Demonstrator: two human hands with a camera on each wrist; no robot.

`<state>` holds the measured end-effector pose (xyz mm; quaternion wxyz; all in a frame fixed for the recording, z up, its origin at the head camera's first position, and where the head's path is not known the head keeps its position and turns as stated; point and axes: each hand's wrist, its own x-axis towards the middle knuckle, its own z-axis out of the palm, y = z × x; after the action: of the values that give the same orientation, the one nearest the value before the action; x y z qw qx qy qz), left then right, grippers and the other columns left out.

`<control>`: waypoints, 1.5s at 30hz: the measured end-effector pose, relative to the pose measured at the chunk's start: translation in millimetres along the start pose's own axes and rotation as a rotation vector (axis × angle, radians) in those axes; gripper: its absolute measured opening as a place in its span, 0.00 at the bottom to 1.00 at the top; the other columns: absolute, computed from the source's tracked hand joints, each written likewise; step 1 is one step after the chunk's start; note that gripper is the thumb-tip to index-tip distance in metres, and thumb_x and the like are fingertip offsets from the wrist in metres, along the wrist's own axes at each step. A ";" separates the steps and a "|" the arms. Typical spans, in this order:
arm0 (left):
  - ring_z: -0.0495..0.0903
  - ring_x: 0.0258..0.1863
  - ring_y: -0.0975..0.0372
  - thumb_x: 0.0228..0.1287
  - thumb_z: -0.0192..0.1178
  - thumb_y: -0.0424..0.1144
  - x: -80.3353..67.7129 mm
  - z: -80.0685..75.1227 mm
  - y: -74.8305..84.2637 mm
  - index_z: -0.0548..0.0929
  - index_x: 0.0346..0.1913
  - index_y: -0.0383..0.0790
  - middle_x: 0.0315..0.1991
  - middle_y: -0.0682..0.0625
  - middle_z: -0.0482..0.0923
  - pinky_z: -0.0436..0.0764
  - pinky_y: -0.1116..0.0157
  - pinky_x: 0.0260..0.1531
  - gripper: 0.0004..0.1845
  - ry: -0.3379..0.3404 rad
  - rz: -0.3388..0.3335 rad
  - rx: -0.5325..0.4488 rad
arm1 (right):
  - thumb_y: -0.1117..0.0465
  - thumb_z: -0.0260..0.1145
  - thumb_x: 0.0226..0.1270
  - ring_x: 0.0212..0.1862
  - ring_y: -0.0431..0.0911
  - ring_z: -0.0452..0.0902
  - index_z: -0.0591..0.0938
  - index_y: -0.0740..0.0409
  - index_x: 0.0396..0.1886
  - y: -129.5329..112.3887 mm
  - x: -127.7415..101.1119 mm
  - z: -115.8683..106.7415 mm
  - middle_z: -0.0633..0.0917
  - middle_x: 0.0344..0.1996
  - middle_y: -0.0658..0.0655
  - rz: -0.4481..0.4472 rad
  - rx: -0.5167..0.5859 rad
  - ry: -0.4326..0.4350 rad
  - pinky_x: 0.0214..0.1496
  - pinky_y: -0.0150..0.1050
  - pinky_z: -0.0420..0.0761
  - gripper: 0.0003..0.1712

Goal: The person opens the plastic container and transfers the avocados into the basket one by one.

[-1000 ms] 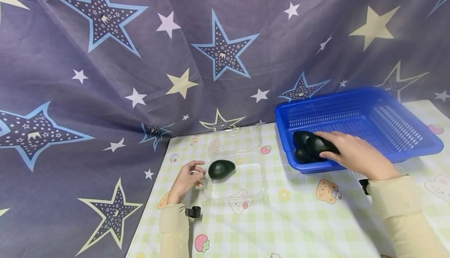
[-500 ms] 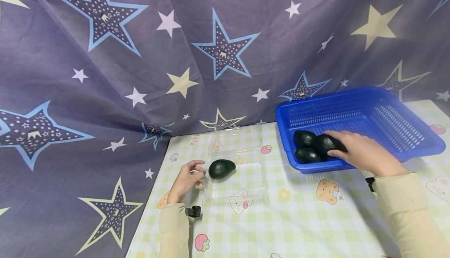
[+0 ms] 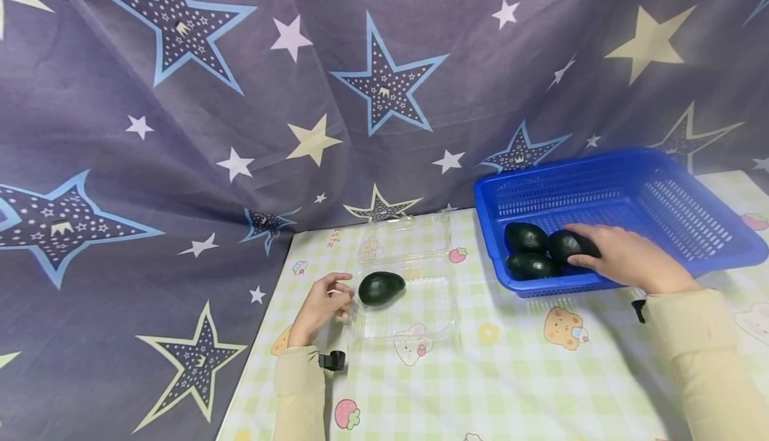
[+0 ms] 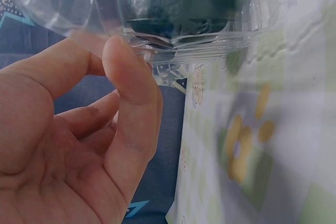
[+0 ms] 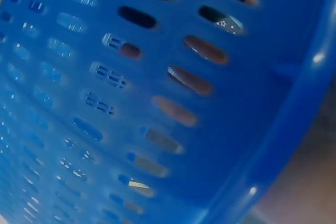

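My right hand (image 3: 627, 257) reaches over the front wall of the blue basket (image 3: 601, 281) and grips a dark green avocado (image 3: 569, 246) inside it. Two more avocados lie to its left, a rear one (image 3: 525, 237) and a front one (image 3: 533, 266). At the left of the table, a clear plastic clamshell box (image 3: 432, 324) lies with its lid (image 3: 414, 237) folded back; one avocado (image 3: 380, 288) sits in its left part. My left hand (image 3: 324, 307) pinches the box's left edge (image 4: 184, 43). In the right wrist view, the slotted basket wall (image 5: 236, 129) mostly hides the right hand.
A green-and-white checked cloth (image 3: 480, 387) with cartoon prints covers the table. Behind it hangs a purple curtain (image 3: 252, 94) with stars, close to the backs of the basket and the lid. The basket stands at the right rear.
My right hand has shifted slightly right with its avocado, away from the two others, so the front one shows more fully. The left hand and the box stay in place.
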<state>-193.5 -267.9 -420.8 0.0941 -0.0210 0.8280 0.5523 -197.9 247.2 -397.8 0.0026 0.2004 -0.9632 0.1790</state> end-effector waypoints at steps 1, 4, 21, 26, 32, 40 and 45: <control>0.77 0.25 0.59 0.61 0.57 0.23 -2.3 0.5 3.3 0.73 0.62 0.27 0.39 0.40 0.77 0.84 0.67 0.21 0.24 -0.002 0.002 0.001 | 0.53 0.66 0.69 0.57 0.73 0.74 0.72 0.69 0.67 0.8 0.1 0.1 0.78 0.57 0.76 -0.002 -0.005 -0.002 0.56 0.69 0.74 0.34; 0.78 0.26 0.58 0.62 0.57 0.24 -6.4 1.4 9.0 0.73 0.62 0.27 0.40 0.40 0.77 0.84 0.67 0.22 0.24 -0.007 0.004 0.004 | 0.56 0.63 0.71 0.55 0.72 0.76 0.74 0.69 0.65 1.1 0.2 -0.6 0.80 0.55 0.75 0.007 -0.006 -0.012 0.56 0.69 0.75 0.29; 0.78 0.26 0.57 0.62 0.56 0.23 -7.9 0.6 10.1 0.71 0.64 0.24 0.41 0.36 0.76 0.86 0.60 0.25 0.25 -0.013 0.007 0.002 | 0.61 0.63 0.70 0.52 0.71 0.75 0.80 0.70 0.56 -4.7 1.0 -0.7 0.79 0.51 0.75 -0.016 0.014 0.028 0.56 0.69 0.74 0.21; 0.77 0.26 0.59 0.62 0.56 0.23 -7.6 0.7 10.8 0.71 0.64 0.24 0.40 0.37 0.76 0.85 0.62 0.23 0.26 -0.013 0.006 -0.001 | 0.63 0.63 0.69 0.55 0.71 0.73 0.80 0.71 0.55 -13.6 3.3 -3.7 0.78 0.53 0.76 -0.041 0.024 0.067 0.59 0.69 0.72 0.19; 0.77 0.27 0.57 0.62 0.56 0.24 -8.0 0.7 12.2 0.71 0.64 0.24 0.40 0.38 0.76 0.85 0.62 0.24 0.26 -0.010 0.011 0.005 | 0.62 0.63 0.71 0.58 0.67 0.73 0.79 0.68 0.59 -34.9 6.9 -4.6 0.77 0.56 0.72 -0.062 0.025 0.109 0.58 0.65 0.76 0.21; 0.78 0.27 0.56 0.62 0.57 0.24 -8.6 1.0 11.3 0.71 0.64 0.24 0.39 0.40 0.76 0.86 0.62 0.24 0.26 -0.007 -0.002 -0.004 | 0.62 0.67 0.68 0.57 0.62 0.75 0.78 0.66 0.60 -61.2 13.8 -0.3 0.77 0.56 0.68 -0.160 -0.003 0.222 0.48 0.57 0.84 0.23; 0.78 0.28 0.54 0.61 0.57 0.23 -7.7 0.7 10.3 0.71 0.64 0.24 0.39 0.41 0.76 0.86 0.60 0.26 0.27 -0.006 -0.007 -0.011 | 0.65 0.69 0.65 0.54 0.60 0.76 0.78 0.67 0.59 -69.3 18.4 4.6 0.78 0.54 0.67 -0.217 -0.015 0.265 0.44 0.53 0.85 0.23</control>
<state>-187.2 -263.8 -410.3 0.0984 -0.0226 0.8245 0.5568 -187.7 179.2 -376.9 0.1505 0.2778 -0.9285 0.1952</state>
